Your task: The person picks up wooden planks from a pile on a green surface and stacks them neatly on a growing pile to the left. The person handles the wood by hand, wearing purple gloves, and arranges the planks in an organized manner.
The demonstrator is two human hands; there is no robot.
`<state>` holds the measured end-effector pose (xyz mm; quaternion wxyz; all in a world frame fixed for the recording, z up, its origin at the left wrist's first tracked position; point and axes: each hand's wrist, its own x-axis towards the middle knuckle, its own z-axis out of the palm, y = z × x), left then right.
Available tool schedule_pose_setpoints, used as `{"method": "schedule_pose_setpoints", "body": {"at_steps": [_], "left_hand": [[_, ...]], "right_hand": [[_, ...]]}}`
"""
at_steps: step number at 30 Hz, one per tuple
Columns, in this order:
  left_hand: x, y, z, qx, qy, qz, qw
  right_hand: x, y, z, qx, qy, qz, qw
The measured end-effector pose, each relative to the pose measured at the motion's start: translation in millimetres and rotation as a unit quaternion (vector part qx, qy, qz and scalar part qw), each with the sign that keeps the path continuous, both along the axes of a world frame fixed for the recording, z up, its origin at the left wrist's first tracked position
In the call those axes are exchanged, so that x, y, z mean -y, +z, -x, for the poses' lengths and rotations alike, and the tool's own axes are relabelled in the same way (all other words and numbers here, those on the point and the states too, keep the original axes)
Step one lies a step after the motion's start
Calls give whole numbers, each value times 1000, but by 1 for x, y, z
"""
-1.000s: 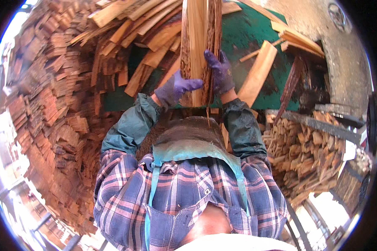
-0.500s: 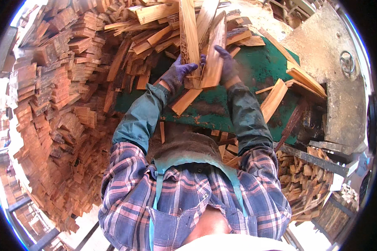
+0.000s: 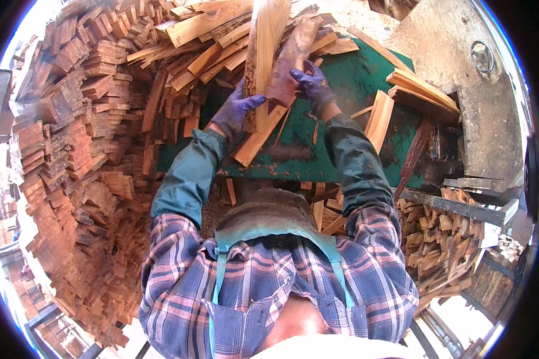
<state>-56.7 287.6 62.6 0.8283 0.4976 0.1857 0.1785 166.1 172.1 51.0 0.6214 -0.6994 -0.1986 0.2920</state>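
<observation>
My left hand (image 3: pixel 239 110), in a purple glove, is closed on the lower part of a long pale wooden board (image 3: pixel 267 42) standing upright at the middle. Beside it, my right hand (image 3: pixel 315 90), gloved too, has its fingers on the right edge of a slightly blurred, reddish-brown wooden slab (image 3: pixel 291 63). The slab leans up and to the right, its rougher face showing. Below both lies a shorter wood piece (image 3: pixel 259 143), slanted on the green tabletop (image 3: pixel 299 161). The board hides part of my left fingers.
Loose split boards (image 3: pixel 212 33) heap up at the table's far left. A tall stack of cut wood (image 3: pixel 72 155) fills the left side. Several pieces (image 3: pixel 379 119) lie at the table's right, near a worn metal panel (image 3: pixel 491 119). More wood (image 3: pixel 440 236) is piled at lower right.
The slab by my right hand has turned from its pale face to a reddish-brown one and shifted left. Both hands have moved slightly left in view, and the whole view has shifted a little.
</observation>
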Motion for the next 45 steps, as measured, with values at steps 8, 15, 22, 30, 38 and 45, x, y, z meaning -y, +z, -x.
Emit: {"method": "schedule_pose_setpoints", "body": {"at_steps": [8, 15, 22, 30, 38, 45], "left_hand": [[9, -12, 7, -16, -57, 32, 998], [50, 51, 4, -119, -94, 38, 988], [194, 88, -141, 49, -401, -12, 915], [321, 6, -305, -78, -364, -108, 922], [337, -77, -339, -98, -287, -112, 946], [254, -54, -456, -82, -146, -700, 694]], "right_hand": [[48, -34, 10, -318, 74, -18, 945], [129, 31, 76, -309, 252, 14, 917], [269, 62, 66, -155, -8, -158, 975], [599, 116, -113, 136, -462, -259, 837], [856, 201, -232, -44, -595, -212, 774], [689, 11, -144, -282, -352, -100, 887]]}}
